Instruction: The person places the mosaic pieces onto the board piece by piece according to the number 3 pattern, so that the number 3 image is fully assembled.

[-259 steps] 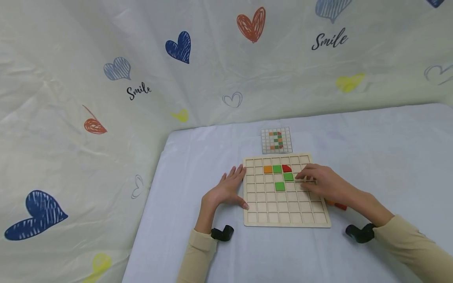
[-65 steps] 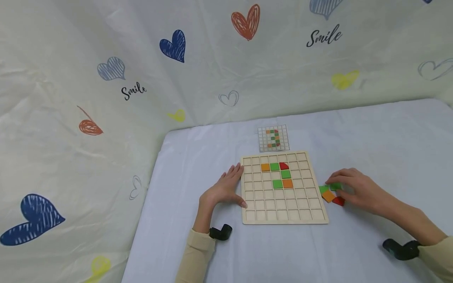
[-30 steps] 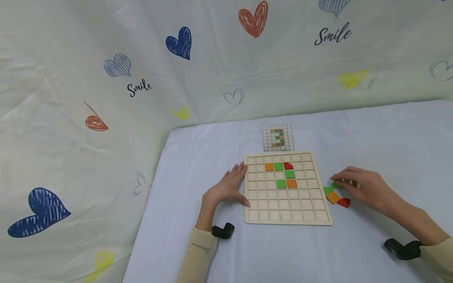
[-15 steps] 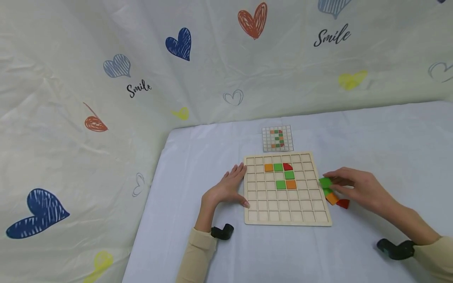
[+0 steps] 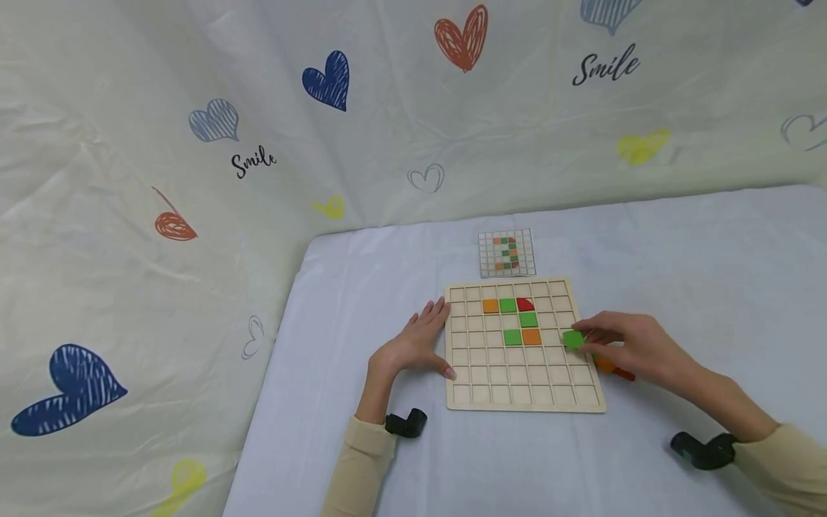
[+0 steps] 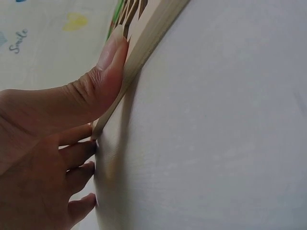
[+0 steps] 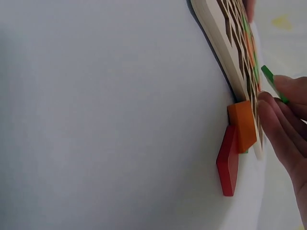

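My right hand (image 5: 636, 348) pinches a green square tile (image 5: 572, 339) between thumb and fingers, over the right side of the wooden grid board (image 5: 478, 375). In the right wrist view this green tile (image 7: 273, 84) is tilted and apart from the board. My left hand (image 5: 413, 346) rests along the board's left edge, fingers spread, its thumb (image 6: 112, 55) against the rim. Set in the grid are an orange tile (image 5: 490, 306), a red rounded tile (image 5: 525, 304), another orange tile (image 5: 531, 337) and several green tiles, one the upper green tile (image 5: 507, 306).
Beside the board's right edge lie a loose orange tile (image 7: 243, 125) and a red tile (image 7: 228, 160), with a bit of green showing behind them. A printed pattern card (image 5: 507, 253) lies beyond the board. White cloth (image 5: 336, 287) covers the table.
An orange tile has been added beside the lower green one since the earliest frame. My right hand has since picked a green tile from the loose ones and carried it left over the board.
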`<state>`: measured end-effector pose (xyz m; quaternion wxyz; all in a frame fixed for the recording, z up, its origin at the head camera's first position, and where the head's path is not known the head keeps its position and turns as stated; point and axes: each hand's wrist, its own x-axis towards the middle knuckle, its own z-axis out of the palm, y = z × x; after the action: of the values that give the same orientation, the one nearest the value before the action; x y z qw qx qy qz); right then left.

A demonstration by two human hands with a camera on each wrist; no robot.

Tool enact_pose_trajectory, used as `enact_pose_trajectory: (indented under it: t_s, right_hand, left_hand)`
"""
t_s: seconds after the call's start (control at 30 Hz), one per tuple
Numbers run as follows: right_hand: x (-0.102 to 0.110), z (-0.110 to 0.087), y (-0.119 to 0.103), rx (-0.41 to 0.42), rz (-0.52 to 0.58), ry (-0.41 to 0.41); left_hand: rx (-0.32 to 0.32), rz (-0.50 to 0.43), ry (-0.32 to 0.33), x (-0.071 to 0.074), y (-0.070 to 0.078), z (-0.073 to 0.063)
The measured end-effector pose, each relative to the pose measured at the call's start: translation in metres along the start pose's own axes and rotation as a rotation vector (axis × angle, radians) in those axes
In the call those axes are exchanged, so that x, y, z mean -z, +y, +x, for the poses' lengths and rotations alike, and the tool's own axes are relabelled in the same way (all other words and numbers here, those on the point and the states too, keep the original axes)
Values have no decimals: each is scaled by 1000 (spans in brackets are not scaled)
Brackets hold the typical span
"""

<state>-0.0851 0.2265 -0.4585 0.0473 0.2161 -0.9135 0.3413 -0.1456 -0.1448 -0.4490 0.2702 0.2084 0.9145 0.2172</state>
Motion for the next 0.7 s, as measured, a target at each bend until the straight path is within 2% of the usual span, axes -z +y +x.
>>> enact_pose_trajectory:
  t_s: [0.33, 0.5, 0.7]
  right_hand:
    - [-15, 9, -3, 157, -3, -11]
    - [-21, 14, -6, 191, -1, -15]
    - [-23, 18, -10, 175, -2, -54]
  left_hand:
    - [4, 5, -1, 0, 1, 0]
    - [8, 7, -2, 1, 0, -1]
    - [-2, 1, -3, 0, 0, 0]
